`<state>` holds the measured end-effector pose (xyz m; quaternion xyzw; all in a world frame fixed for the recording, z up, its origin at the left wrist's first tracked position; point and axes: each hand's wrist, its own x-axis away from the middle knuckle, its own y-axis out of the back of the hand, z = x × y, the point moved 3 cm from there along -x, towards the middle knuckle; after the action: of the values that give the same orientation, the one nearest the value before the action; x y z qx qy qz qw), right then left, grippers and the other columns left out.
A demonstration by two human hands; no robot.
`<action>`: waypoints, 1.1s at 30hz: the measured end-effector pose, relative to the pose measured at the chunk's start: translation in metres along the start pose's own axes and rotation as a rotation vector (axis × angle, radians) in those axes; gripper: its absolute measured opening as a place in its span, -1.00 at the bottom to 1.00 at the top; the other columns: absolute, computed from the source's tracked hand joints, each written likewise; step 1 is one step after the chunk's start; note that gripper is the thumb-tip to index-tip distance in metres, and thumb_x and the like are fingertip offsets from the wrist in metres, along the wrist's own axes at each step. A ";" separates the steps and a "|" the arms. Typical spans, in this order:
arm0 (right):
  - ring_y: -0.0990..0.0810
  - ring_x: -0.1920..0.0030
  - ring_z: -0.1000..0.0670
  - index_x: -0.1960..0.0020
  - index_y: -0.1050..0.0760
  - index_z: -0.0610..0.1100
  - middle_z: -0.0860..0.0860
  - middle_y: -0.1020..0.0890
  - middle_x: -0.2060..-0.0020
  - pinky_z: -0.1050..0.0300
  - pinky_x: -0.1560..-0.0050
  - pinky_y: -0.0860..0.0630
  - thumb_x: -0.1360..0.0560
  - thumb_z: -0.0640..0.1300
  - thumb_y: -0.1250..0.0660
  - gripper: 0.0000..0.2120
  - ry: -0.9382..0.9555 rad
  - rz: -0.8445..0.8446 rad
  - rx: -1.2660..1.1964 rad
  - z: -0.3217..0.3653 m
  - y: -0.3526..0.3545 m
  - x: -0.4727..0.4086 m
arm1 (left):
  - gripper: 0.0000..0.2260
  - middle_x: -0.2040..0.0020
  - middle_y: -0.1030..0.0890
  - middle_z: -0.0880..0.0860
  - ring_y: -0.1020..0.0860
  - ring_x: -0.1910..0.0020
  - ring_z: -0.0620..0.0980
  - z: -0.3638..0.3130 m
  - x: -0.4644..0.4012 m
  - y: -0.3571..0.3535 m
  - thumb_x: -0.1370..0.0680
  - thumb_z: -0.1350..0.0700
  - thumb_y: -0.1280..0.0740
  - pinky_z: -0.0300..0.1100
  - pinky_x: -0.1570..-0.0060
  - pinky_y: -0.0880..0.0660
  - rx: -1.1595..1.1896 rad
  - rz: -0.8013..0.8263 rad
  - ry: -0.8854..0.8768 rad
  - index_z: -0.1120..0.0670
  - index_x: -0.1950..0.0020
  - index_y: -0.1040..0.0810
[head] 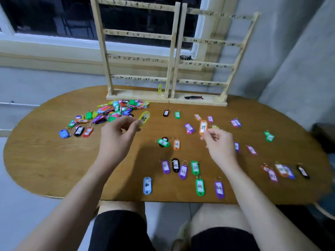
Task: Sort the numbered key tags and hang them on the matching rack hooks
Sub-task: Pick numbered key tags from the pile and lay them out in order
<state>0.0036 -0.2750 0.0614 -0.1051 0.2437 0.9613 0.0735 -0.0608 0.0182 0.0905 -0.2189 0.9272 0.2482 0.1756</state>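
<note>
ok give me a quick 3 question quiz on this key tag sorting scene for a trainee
1. True or false: the left hand pinches a yellow tag.
2. What number is on the orange tag that the right hand holds?
A) 24 B) 39 C) 12
3. Fill in: the one tag already hanging on the rack is a ___ hung tag, under hook 24.

Key: 1 true; 2 B; 3 yellow
</note>
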 end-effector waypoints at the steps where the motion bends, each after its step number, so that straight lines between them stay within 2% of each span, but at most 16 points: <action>1: -0.59 0.37 0.23 0.23 -0.61 0.04 0.11 -0.71 0.29 0.18 0.21 -0.50 -0.60 -0.19 -0.33 -0.73 -0.035 -0.032 -0.005 -0.009 0.016 0.008 | -0.84 0.30 -0.67 -0.09 -0.53 0.34 -0.21 -0.012 0.006 -0.013 -0.59 0.08 -0.41 -0.38 0.28 -0.39 0.011 0.062 -0.002 0.04 0.18 -0.67; 6: -0.51 0.44 0.19 0.20 -0.64 -0.07 0.05 -0.71 0.30 0.29 0.31 -0.47 -0.61 -0.21 -0.33 -0.77 -0.147 -0.177 -0.088 -0.039 0.078 0.050 | -0.87 0.34 -0.66 -0.16 -0.54 0.37 -0.28 -0.053 0.041 -0.076 -0.58 0.10 -0.43 -0.44 0.33 -0.35 0.047 0.344 0.065 0.05 0.17 -0.69; 9: -0.52 0.41 0.13 0.18 -0.65 -0.04 0.05 -0.72 0.26 0.14 0.22 -0.49 -0.61 -0.18 -0.34 -0.78 -0.199 -0.225 -0.113 -0.057 0.102 0.073 | -0.87 0.32 -0.69 -0.12 -0.57 0.38 -0.25 -0.067 0.066 -0.113 -0.56 0.09 -0.44 -0.33 0.30 -0.41 0.044 0.494 0.124 0.04 0.19 -0.67; 11: -0.52 0.39 0.09 0.14 -0.67 -0.04 0.04 -0.72 0.26 0.07 0.20 -0.47 -0.61 -0.17 -0.35 -0.81 -0.230 -0.253 -0.146 -0.068 0.114 0.085 | -0.83 0.34 -0.69 -0.10 -0.55 0.42 -0.22 -0.076 0.086 -0.134 -0.56 0.08 -0.43 -0.27 0.32 -0.43 0.029 0.529 0.195 0.04 0.23 -0.66; 15: -0.52 0.39 0.11 0.14 -0.66 -0.07 0.02 -0.71 0.27 0.07 0.20 -0.47 -0.61 -0.18 -0.35 -0.82 -0.267 -0.291 -0.193 -0.079 0.126 0.099 | -0.79 0.37 -0.69 0.01 -0.51 0.52 -0.08 -0.098 0.127 -0.170 -0.59 0.18 -0.38 -0.24 0.43 -0.47 0.156 0.656 0.389 0.15 0.25 -0.62; 17: -0.57 0.36 0.15 0.16 -0.65 -0.05 0.06 -0.71 0.28 0.12 0.19 -0.51 -0.61 -0.19 -0.35 -0.80 -0.235 -0.278 -0.136 -0.082 0.130 0.101 | -0.78 0.40 -0.67 -0.02 -0.57 0.48 -0.04 -0.101 0.139 -0.185 -0.56 0.13 -0.38 -0.21 0.38 -0.53 0.064 0.674 0.319 0.12 0.28 -0.62; 19: -0.65 0.25 0.13 0.17 -0.62 -0.03 0.11 -0.70 0.29 0.12 0.14 -0.59 -0.61 -0.16 -0.35 -0.81 -0.187 -0.255 -0.014 -0.084 0.133 0.103 | -0.78 0.33 -0.67 -0.02 -0.62 0.27 0.02 -0.100 0.141 -0.198 -0.51 -0.03 -0.36 -0.09 0.23 -0.57 -0.166 0.659 0.176 0.08 0.23 -0.65; 21: -0.67 0.16 0.11 0.15 -0.60 0.01 0.14 -0.69 0.26 0.08 0.09 -0.63 -0.60 -0.11 -0.35 -0.84 -0.143 -0.225 0.132 -0.089 0.133 0.102 | -0.74 0.25 -0.65 0.01 -0.61 0.16 0.11 -0.103 0.138 -0.206 -0.48 -0.12 -0.31 -0.04 0.18 -0.58 -0.313 0.655 0.133 0.04 0.18 -0.64; 24: -0.67 0.08 0.03 0.08 -0.60 0.09 0.15 -0.69 0.21 -0.02 0.06 -0.65 -0.60 -0.02 -0.34 -0.89 -0.140 -0.192 0.206 -0.098 0.134 0.101 | -0.71 0.22 -0.61 0.07 -0.59 0.14 0.17 -0.108 0.134 -0.216 -0.50 -0.14 -0.28 -0.08 0.23 -0.53 -0.461 0.678 0.107 0.03 0.29 -0.49; 26: -0.66 0.05 0.02 0.06 -0.62 0.08 0.15 -0.69 0.19 -0.02 0.06 -0.66 -0.60 -0.01 -0.34 -0.90 -0.149 -0.199 0.196 -0.102 0.138 0.101 | -0.71 0.17 -0.61 0.08 -0.60 0.11 0.18 -0.112 0.131 -0.220 -0.53 -0.13 -0.28 -0.07 0.18 -0.56 -0.556 0.688 0.063 0.07 0.22 -0.54; 29: -0.66 0.10 0.09 0.07 -0.63 0.03 0.14 -0.69 0.21 0.12 0.09 -0.64 -0.63 -0.03 -0.33 -0.86 -0.184 -0.215 0.124 -0.103 0.145 0.099 | -0.71 0.13 -0.60 0.05 -0.60 0.11 0.14 -0.117 0.129 -0.224 -0.56 -0.14 -0.26 -0.06 0.10 -0.59 -0.650 0.718 0.020 0.06 0.07 -0.60; 33: -0.63 0.22 0.17 0.10 -0.63 0.03 0.12 -0.70 0.27 0.33 0.26 -0.53 -0.64 -0.09 -0.32 -0.83 -0.228 -0.222 -0.006 -0.095 0.155 0.093 | -0.69 0.19 -0.51 0.02 -0.51 0.20 0.10 -0.120 0.131 -0.228 -0.60 -0.16 -0.21 -0.11 0.20 -0.48 -0.732 0.766 -0.039 0.05 0.10 -0.55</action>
<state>-0.1001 -0.4474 0.0276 -0.0219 0.2176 0.9537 0.2063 -0.0848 -0.2661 0.0443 0.0932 0.7899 0.6062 0.0018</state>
